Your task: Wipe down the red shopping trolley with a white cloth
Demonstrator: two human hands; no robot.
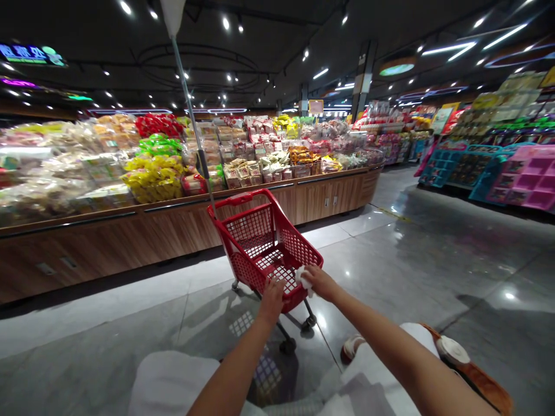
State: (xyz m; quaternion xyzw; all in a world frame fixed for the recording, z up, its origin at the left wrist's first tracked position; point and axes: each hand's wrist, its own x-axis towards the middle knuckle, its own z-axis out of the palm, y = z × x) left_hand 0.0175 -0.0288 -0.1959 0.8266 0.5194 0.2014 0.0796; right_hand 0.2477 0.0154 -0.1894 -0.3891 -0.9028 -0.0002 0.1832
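Note:
In front of me stands a red shopping cart (299, 240) with grid-patterned plastic walls, its basket bare inside and its handle at the far end. My left hand (272, 299) is at the near rim, fingers curled over the edge. To its right, my right hand (321, 282) is closed around a crumpled white cloth or tissue (304, 281) and presses it against the near right corner of the rim. The fingertips under the white wad are hidden. A thin metal pole (186, 92) rises from the cart's far left corner.
Behind the cart runs a long wood-panelled display counter (182, 234) heaped with packaged foods. Blue and pink display racks (472, 167) stand at the right on the grey polished floor (411, 254). A cart wheel (287, 345) is close to my legs.

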